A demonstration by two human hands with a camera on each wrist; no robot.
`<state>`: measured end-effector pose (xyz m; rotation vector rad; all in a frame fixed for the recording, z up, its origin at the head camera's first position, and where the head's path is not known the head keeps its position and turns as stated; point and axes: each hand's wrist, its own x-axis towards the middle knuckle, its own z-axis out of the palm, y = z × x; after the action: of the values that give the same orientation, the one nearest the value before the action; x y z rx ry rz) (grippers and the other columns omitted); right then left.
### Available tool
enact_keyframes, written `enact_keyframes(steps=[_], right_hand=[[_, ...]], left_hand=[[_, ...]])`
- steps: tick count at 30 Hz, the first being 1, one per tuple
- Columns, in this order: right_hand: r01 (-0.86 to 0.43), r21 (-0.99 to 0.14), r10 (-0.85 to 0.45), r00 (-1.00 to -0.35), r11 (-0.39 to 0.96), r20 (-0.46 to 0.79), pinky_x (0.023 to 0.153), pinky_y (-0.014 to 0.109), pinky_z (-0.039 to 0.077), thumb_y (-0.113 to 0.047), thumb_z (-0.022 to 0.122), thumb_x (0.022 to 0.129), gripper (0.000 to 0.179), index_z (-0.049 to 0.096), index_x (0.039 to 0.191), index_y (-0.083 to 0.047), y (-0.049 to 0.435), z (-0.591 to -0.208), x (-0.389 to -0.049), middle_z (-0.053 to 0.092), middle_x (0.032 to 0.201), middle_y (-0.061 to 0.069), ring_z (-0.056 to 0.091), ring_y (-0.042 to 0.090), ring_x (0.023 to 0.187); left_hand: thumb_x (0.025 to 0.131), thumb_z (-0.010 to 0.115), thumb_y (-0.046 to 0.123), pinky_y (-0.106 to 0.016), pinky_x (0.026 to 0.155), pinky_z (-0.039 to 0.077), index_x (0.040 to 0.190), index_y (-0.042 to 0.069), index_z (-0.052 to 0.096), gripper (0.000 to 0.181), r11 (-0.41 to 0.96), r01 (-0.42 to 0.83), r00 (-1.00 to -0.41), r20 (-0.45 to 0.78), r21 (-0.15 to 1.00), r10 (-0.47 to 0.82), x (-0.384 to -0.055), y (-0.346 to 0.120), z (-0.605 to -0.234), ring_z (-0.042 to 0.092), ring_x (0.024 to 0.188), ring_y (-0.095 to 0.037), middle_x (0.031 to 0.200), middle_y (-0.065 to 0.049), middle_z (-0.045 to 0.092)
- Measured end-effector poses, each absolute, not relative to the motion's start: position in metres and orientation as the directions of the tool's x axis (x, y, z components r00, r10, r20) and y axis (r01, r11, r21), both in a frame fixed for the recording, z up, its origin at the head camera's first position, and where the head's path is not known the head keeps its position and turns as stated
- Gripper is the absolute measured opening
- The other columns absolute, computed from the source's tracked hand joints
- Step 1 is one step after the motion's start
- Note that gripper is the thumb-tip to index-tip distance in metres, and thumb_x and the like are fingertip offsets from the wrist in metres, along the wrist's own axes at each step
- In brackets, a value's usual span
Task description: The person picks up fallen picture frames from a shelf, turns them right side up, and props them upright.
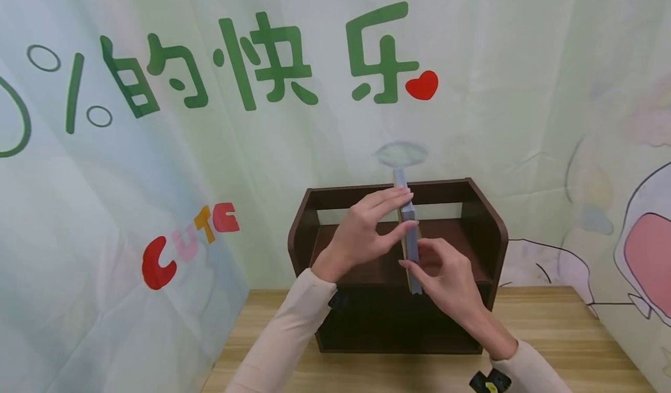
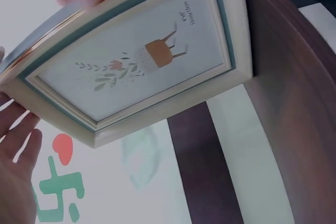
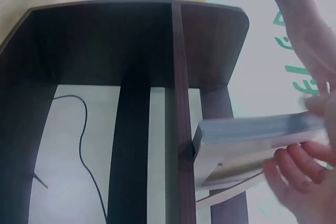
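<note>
Picture frame [image 2: 126, 72] upright, edge-on in head view, at upper tier of dk brown shelf unit [image 1: 487, 224]; lower end nr the unit's front edge, contact can't tell. Left hand [image 1: 362, 227]: fingers + thumb partly spread, gripping upper part. Right hand [image 1: 448, 273]: thumb & bent fingers pinch lower part. Prob. light, stiff, smooth; pane, if glass, fragile. Best hold: outer moulding, off the face. Side walls limit sideways swing; more room above, before backdrop [image 1: 524, 90].
</note>
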<state>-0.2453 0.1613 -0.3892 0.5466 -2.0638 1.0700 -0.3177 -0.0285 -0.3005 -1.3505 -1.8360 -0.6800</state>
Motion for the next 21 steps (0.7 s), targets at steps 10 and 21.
enact_keyframes(steps=[10, 21], right_hand=[[-0.638, -0.406, 0.007, -0.532, 0.654, 0.847, 0.081, 0.029, 0.064, 0.005, 0.08, 0.087, 0.029, 0.071, 0.115, 0.004, 0.179, -0.394, -0.276, 0.075, 0.106, 0.017, 0.076, 0.028, 0.088], [-0.53, -0.388, -0.004, -0.594, 0.754, 0.804, 0.078, 0.051, 0.064, 0.005, 0.083, 0.084, 0.029, 0.073, 0.111, 0.006, 0.168, -0.407, -0.296, 0.077, 0.103, 0.022, 0.077, 0.035, 0.089]], left_hand=[[0.091, 0.083, 0.017, -0.03, 0.115, 0.051, 0.135, 0.003, 0.07, 0.048, 0.267, 0.963, -0.191, 0.814, 0.047, 0.548, -0.318, -0.027, -0.302, 0.064, 0.137, -0.024, 0.14, -0.014, 0.07], [0.092, 0.082, 0.015, -0.027, 0.115, 0.05, 0.135, 0.002, 0.071, 0.046, 0.233, 0.969, -0.201, 0.813, 0.083, 0.546, -0.316, -0.023, -0.302, 0.063, 0.138, -0.023, 0.141, -0.014, 0.07]])
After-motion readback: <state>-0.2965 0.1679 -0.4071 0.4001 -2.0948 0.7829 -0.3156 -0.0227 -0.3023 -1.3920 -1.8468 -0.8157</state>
